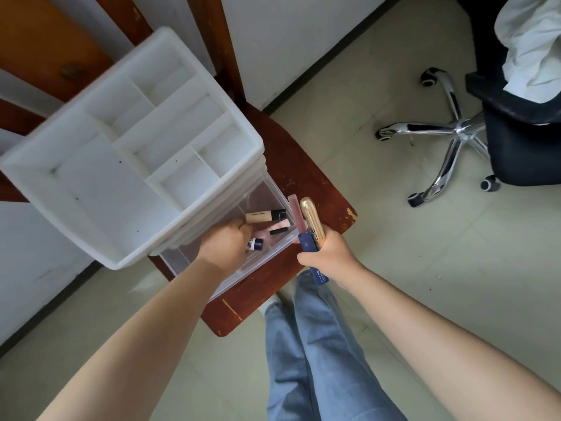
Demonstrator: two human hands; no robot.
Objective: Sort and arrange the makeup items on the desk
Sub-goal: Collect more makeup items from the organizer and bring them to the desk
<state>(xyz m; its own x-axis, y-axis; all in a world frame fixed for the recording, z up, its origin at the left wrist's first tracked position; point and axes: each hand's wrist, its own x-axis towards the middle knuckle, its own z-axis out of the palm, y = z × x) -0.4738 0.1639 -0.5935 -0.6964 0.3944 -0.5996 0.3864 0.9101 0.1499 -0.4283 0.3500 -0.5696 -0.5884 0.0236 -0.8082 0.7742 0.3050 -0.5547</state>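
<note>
While the left hand (226,246) curls into the clear plastic drawer (243,256), fingers hidden, the right hand (329,258) grips glossy gold (311,221), pink (297,215) and navy tubes (312,259).

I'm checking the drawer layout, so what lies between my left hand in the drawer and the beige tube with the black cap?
Head view: nothing lies between them. The left hand sits just below-left of the beige tube, with only bare clear drawer floor in the short gap.

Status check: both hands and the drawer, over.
Left hand reaching into open clear drawer among small tubes. Right hand grips gold tube, pink tube, blue tube. Nothing blocking.
</note>
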